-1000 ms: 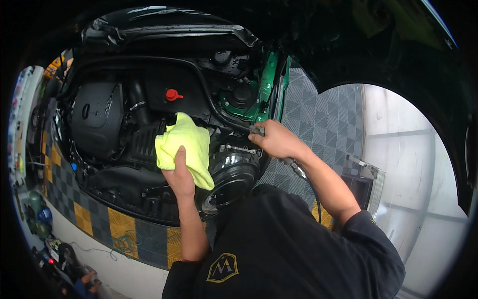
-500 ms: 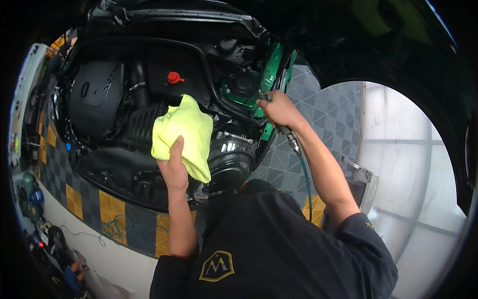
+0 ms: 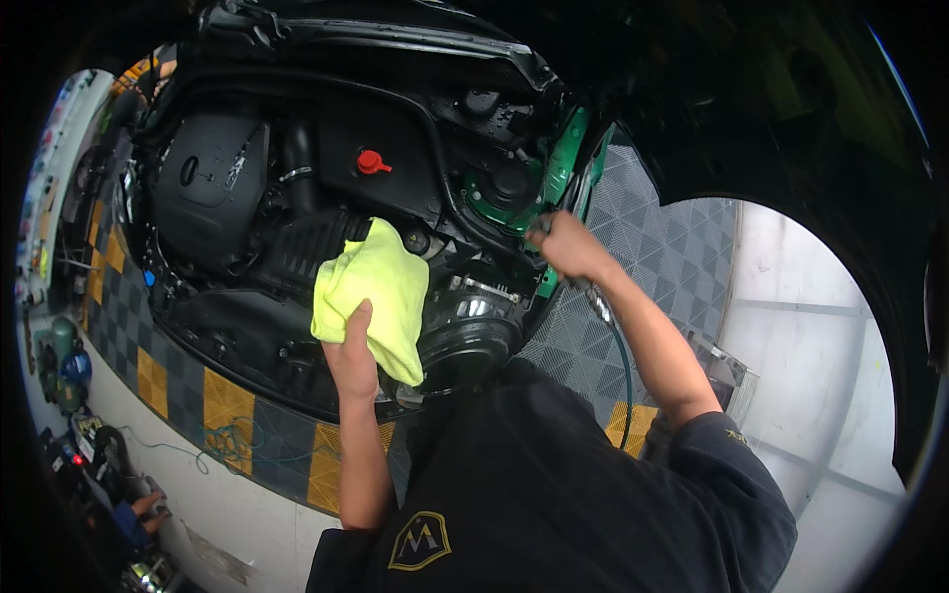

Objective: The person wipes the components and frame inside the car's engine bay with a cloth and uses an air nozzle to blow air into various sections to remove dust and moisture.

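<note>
A folded bright yellow microfiber cloth (image 3: pixel 381 287) is in my left hand (image 3: pixel 352 366), the thumb pressed on top and the other fingers hidden beneath it. It is held above the front of a car's engine bay, near the round headlight (image 3: pixel 463 341). My right hand (image 3: pixel 573 245), slightly blurred, is closed round an air blow gun (image 3: pixel 596 298), mostly hidden by the fingers. From its metal coupling a thin green air hose (image 3: pixel 628 371) runs down past my forearm. That hand is over the green inner fender edge (image 3: pixel 565 158), close to the black round strut mount (image 3: pixel 509 178).
Water drops lie on the black engine cover (image 3: pixel 203 188). A red cap (image 3: pixel 372 162) stands out on the black housing beside it. The raised dark hood (image 3: pixel 771 109) arches overhead at right. Grey and yellow floor tiles (image 3: pixel 229 400) surround the car; another person's legs (image 3: pixel 148 509) show at lower left.
The view has shifted a little, so the car sits lower and further right. My right hand is now slightly blurred by motion; both hands keep their holds.
</note>
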Demonstrator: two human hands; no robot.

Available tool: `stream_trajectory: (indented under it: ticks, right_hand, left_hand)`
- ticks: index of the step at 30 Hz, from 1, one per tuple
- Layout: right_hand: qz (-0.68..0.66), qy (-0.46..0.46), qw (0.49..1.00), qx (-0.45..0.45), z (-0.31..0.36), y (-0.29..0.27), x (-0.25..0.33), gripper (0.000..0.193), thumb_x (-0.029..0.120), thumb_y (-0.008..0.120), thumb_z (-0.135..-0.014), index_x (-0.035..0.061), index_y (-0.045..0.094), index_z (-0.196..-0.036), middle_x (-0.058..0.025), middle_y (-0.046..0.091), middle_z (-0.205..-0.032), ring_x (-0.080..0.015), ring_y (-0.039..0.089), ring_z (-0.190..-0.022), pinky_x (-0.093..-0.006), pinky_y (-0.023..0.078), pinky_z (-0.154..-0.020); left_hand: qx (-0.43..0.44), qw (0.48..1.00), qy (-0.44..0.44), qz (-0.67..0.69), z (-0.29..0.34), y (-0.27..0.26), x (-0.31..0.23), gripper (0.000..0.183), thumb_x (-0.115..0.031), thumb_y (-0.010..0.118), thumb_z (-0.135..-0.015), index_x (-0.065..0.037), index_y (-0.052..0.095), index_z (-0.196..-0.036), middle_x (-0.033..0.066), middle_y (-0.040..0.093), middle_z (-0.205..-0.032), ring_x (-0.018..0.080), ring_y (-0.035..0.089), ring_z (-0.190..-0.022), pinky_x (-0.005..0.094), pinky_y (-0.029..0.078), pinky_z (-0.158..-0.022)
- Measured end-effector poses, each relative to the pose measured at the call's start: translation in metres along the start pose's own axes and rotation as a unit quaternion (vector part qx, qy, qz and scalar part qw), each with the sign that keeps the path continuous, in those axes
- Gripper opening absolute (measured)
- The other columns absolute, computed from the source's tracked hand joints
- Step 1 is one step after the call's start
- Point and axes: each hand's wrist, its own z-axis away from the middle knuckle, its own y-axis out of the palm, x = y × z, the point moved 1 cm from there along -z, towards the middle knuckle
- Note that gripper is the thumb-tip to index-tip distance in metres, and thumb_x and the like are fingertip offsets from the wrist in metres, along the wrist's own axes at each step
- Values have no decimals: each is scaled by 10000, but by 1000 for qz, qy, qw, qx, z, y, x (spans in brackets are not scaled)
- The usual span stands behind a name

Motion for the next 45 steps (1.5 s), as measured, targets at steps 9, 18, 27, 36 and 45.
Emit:
stream_trajectory:
  ticks: [9,18,27,36,45]
  right_hand:
    - [-148,-149,973,91,-20,-18,145,249,225,619,-1006,-2,654,-909,-22,571,-546,-118,550,-427,-304,438,-444]
    - [57,-223,973,35,-200,-92,315,383,244,528,-973,-74,717,-873,-181,698,-694,-262,680,-527,-443,572,-546]
    - [319,-171,927,101,-336,-31,381,359,223,535,-942,-72,711,-839,-183,695,-691,-271,673,-532,-446,560,-545]
    - [411,-141,894,108,-365,-30,354,335,203,542,-910,-70,706,-806,-184,692,-689,-280,666,-536,-449,548,-543]
    - [483,-122,862,95,-344,-87,306,312,182,549,-879,-69,700,-772,-186,689,-687,-289,658,-541,-452,536,-542]
  left_hand:
    - [-7,999,0,46,-47,10,-13,505,-89,594,-997,29,466,-1471,145,578,-1409,251,582,-1270,382,453,-1091]
    - [10,994,-4,105,-65,-2,-5,510,-89,601,-992,30,463,-1468,152,577,-1409,256,589,-1272,394,469,-1083]
    - [-50,993,-73,84,-36,-58,14,528,-89,610,-981,49,463,-1469,165,596,-1386,268,611,-1242,392,488,-1054]
    - [-65,991,-72,97,-55,-90,27,502,-89,617,-970,57,503,-1437,150,618,-1359,242,621,-1210,367,486,-1035]
    - [4,994,-49,98,-64,-70,9,493,-74,638,-967,64,515,-1424,136,630,-1333,216,621,-1183,346,480,-1026]
